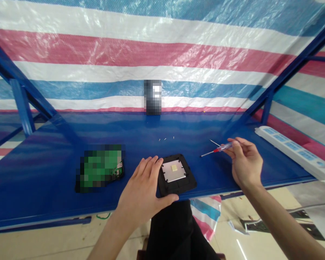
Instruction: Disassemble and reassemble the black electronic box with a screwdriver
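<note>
A black square casing (177, 174) with a silver metal plate in its middle lies near the front edge of the blue table (56, 144). My left hand (144, 191) rests against its left side, fingers along the edge and thumb at the front corner. My right hand (245, 161) hovers to the right of the casing and pinches a small screwdriver (216, 149) with a red and clear handle, its tip pointing left. Three tiny screws (165, 138) lie on the table behind the casing.
A green circuit board (101, 167), partly blurred, lies left of my left hand. A blurred dark object (152, 96) stands at the back against the striped tarp. A white power strip (294, 150) runs along the right edge. Blue frame bars rise at both sides.
</note>
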`<state>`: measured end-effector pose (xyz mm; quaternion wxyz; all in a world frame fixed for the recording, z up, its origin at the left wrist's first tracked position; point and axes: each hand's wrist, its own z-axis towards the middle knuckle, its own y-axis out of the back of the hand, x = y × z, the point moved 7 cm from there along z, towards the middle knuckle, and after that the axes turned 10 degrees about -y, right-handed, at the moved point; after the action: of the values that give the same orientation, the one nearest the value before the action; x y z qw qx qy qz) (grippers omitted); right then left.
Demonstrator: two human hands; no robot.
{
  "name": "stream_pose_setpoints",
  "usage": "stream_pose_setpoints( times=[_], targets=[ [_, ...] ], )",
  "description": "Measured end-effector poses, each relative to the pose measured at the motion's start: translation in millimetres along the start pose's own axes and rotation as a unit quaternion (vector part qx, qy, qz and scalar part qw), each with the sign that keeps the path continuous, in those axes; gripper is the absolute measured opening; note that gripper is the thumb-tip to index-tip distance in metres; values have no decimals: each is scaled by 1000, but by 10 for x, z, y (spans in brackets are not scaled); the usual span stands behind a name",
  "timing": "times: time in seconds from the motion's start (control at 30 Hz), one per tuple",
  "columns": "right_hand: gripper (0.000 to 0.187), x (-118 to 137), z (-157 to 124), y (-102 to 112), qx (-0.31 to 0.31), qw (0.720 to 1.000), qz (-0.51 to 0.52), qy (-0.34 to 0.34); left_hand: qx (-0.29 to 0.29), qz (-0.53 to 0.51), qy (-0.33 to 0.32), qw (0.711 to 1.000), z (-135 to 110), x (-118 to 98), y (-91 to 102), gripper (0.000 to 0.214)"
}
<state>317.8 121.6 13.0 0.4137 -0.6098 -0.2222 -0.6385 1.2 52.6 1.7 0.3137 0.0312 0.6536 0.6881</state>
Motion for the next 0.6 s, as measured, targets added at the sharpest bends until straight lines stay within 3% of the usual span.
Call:
stream_pose_setpoints(
  times=[0.23, 0.4, 0.6],
  targets=[
    [37, 32, -118, -105, 17, 1000, 16, -19, 20, 3, 1, 1000, 18, 0, -8, 95],
    [37, 91, -352, -423, 65, 996, 39, -43, 39, -14, -24, 999, 31, -14, 17, 100],
    [33, 12, -599, -803, 133, 985, 54, -95, 0, -18, -40, 999, -1, -20, 59, 84]
  ],
)
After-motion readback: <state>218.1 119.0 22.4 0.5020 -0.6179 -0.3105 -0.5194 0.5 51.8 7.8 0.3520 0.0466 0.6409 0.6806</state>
